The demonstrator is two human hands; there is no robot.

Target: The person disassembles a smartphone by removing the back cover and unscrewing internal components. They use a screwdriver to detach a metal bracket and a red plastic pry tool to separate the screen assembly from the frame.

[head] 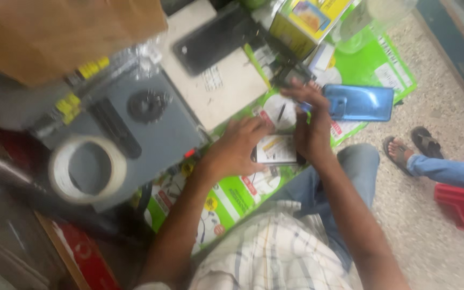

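Two hands are working at a small white-labelled battery on the green mat: left hand (237, 147) pinching battery (276, 149), right hand (311, 126) spread beside it, possibly knocking the nearby blue phone (361, 102).

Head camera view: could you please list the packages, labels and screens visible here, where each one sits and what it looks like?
Small device: between the left hand and right hand, white label with a yellow patch.
Yellow carton: top centre, boxy, coloured picture panel.
Green printed sheets: spread beneath the hands, white and red patches.
Black phone: top centre on a white board, dark surface up.
Blue phone: by the right fingertips, glossy back up.
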